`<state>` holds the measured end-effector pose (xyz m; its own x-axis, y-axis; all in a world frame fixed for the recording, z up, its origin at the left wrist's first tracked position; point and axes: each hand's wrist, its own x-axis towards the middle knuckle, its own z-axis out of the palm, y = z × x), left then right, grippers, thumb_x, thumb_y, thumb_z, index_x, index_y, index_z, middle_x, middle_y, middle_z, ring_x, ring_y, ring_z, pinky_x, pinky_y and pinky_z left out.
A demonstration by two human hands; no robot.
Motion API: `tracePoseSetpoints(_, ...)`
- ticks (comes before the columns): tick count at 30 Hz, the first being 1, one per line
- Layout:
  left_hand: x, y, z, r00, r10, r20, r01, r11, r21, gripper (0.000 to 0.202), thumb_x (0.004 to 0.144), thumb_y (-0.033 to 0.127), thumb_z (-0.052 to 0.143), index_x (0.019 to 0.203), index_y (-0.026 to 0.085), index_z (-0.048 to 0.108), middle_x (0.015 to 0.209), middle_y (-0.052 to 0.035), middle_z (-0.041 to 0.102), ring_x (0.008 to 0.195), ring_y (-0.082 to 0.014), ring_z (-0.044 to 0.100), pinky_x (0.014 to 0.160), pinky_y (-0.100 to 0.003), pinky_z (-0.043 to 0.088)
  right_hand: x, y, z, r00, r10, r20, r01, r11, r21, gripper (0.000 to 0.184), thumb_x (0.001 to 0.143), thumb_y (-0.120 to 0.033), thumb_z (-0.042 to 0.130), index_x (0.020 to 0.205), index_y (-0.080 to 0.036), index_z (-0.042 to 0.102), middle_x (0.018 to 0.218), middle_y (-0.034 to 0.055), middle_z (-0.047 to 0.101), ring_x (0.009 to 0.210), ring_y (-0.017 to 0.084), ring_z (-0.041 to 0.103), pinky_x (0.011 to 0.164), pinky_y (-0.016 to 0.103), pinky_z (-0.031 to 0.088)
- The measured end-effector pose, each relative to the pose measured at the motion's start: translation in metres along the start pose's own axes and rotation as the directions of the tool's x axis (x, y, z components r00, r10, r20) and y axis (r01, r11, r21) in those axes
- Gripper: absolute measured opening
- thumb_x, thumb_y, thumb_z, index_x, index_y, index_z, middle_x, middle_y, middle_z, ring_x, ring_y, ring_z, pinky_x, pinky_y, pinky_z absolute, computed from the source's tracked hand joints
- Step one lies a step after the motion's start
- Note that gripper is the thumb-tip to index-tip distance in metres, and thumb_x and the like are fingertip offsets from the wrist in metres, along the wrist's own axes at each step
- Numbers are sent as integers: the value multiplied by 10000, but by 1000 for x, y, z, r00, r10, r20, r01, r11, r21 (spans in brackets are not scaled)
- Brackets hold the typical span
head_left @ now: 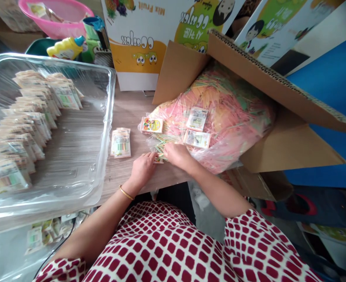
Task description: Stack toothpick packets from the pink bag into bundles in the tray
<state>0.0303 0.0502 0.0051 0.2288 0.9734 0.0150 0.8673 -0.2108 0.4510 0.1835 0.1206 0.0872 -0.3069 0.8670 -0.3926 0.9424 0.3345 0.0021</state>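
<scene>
My left hand (142,169) and my right hand (176,154) meet at the table's front edge, both pinched on a small packet (158,159) with coloured sticks going into it. Just beyond them lies a big clear bag of loose coloured sticks (220,109) spilling from a tipped cardboard box (278,141). Three small printed packets (196,118) rest on the bag. A short stack of filled packets (120,143) sits on the wooden table (131,109) left of my hands.
A large clear plastic tray (102,129) at the left holds rows of several filled packets. Behind stand a printed yellow-and-white carton (140,43), a pink basin (58,15) and a yellow bottle (65,47). More packets lie below the tray.
</scene>
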Motion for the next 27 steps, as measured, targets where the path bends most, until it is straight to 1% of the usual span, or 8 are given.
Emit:
tracePoseSetpoints(2, 0, 0, 0, 1000, -1, -8, 1, 1000, -6, 253, 930, 153, 572, 1159, 216, 659, 1060, -80, 760, 973, -251, 688, 832, -327, 496, 5, 9, -9, 994, 55, -91, -56, 998, -2, 349, 1023, -247, 460, 1303, -116, 622, 1318, 215, 676, 1075, 322, 721, 841, 375, 550)
tracePoseSetpoints(4, 1, 1, 1, 1000, 1, -15, -2, 1000, -11, 288, 939, 170, 574, 1209, 229, 654, 1074, -81, 758, 987, -250, 688, 834, -326, 498, 7, 20, -17, 988, 38, -150, -37, 999, 9, 367, 1016, -261, 490, 1349, -138, 580, 1431, 207, 606, 1129, 316, 699, 871, 374, 542)
tracePoseSetpoints(8, 5, 2, 2, 1000, -5, 5, 5, 1000, 3, 303, 942, 182, 574, 1222, 252, 666, 1093, -82, 758, 983, -251, 694, 826, -328, 508, 0, 27, -17, 994, -96, -45, 95, 995, -23, 281, 1018, -241, 480, 1244, -200, 641, 1269, 142, 706, 1052, 302, 716, 868, 377, 532)
tracePoseSetpoints(11, 7, 1, 2, 1000, 4, 13, -4, 1000, 0, 263, 933, 176, 586, 1175, 230, 673, 1102, -90, 762, 993, -258, 694, 839, -333, 512, -4, 20, -5, 995, -98, -4, 97, 989, -112, 317, 1002, -156, 448, 1261, -151, 632, 1234, 179, 706, 1069, 326, 704, 877, 398, 527)
tracePoseSetpoints(16, 4, -2, 2, 996, 84, 5, -83, 996, -27, 224, 931, 195, 606, 1145, 225, 664, 1069, -82, 762, 981, -261, 691, 848, -336, 507, 7, 19, 3, 998, -39, -52, 35, 996, -81, 319, 1031, -185, 400, 1270, -131, 605, 1244, 191, 699, 1007, 327, 725, 828, 396, 533)
tracePoseSetpoints(20, 2, 0, 1, 999, 42, 3, -41, 999, -22, 233, 920, 163, 587, 1137, 217, 654, 1046, -85, 759, 980, -259, 689, 857, -339, 502, 13, 27, 1, 994, -43, -98, 44, 999, 13, 300, 1037, -283, 460, 1283, -167, 588, 1229, 147, 720, 1002, 296, 724, 818, 353, 519)
tracePoseSetpoints(24, 2, 4, -2, 1000, 8, 14, -8, 999, -31, 230, 912, 166, 591, 1130, 209, 651, 1043, -86, 763, 968, -256, 694, 842, -336, 504, 15, 22, 1, 981, -90, -171, 94, 995, 17, 325, 1050, -225, 386, 1289, -230, 606, 1338, 107, 672, 1030, 258, 711, 810, 322, 501)
tracePoseSetpoints(27, 2, 5, -2, 1000, 2, 7, -1, 1000, -27, 219, 914, 180, 597, 1125, 211, 648, 1028, -84, 766, 963, -252, 697, 838, -329, 504, 17, 14, -2, 986, -108, -128, 105, 994, -32, 402, 1028, -172, 384, 1384, -236, 560, 1327, 134, 669, 989, 266, 717, 781, 328, 496)
